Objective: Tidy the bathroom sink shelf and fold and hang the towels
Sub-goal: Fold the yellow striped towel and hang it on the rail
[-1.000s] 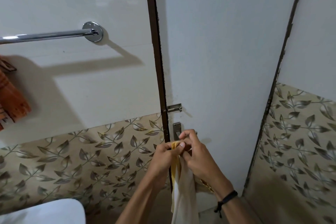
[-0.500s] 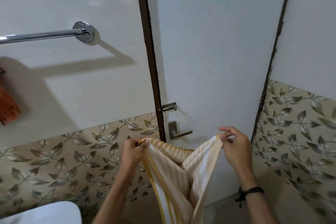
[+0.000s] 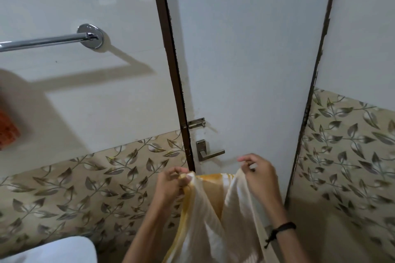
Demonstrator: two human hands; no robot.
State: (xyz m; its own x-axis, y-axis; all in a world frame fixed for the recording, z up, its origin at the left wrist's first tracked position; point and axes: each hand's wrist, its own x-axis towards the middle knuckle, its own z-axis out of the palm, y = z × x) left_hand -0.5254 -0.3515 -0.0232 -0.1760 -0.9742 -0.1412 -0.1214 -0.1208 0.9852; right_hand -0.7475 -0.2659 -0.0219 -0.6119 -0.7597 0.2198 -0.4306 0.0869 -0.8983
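A cream towel with yellow stripes [image 3: 213, 215] hangs down in front of me, held by its top edge. My left hand [image 3: 171, 186] pinches the left corner and my right hand [image 3: 258, 175] pinches the right corner, a short span apart. A chrome towel bar [image 3: 42, 41] is fixed on the white wall at the upper left, bare along its visible length. An orange towel [image 3: 7, 132] shows at the far left edge, below the bar.
A grey door [image 3: 245, 60] with a lever handle [image 3: 210, 152] and a slide bolt [image 3: 196, 123] stands straight ahead, just beyond my hands. Leaf-patterned tiles [image 3: 85, 183] cover the lower walls. A white toilet tank lid [image 3: 53, 250] sits at the bottom left.
My hands first held the towel bunched together, then pulled apart and spread its top edge. Now they have come somewhat closer again, and the view has shifted right.
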